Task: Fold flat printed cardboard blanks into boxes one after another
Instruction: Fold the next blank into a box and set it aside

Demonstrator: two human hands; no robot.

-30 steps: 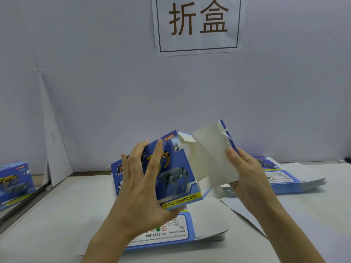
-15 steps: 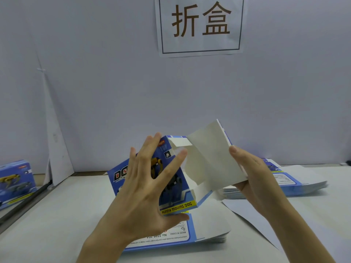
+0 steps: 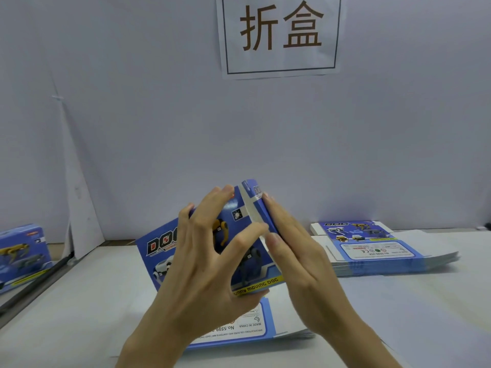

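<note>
A blue box (image 3: 170, 251) printed with robot dogs, its end flap nearly shut, tilts between the gripping left hand (image 3: 202, 274) and the flat right hand (image 3: 300, 261), above one stack of flat blanks (image 3: 255, 325), with a second stack (image 3: 372, 251) right of the right hand.

A box-folding workstation: stacks of printed blanks (image 3: 372, 251) are lying on a white tabletop (image 3: 93, 288), a sign (image 3: 281, 35) hanging at twelve o'clock.

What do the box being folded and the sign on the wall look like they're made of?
The box: thin paperboard, printed blue with a slight sheen outside and plain off-white where a flap's edge shows. The wall sign: probably plain matte paper, white with a printed dark frame; its lower edge seems to lift slightly off the wall.
</note>
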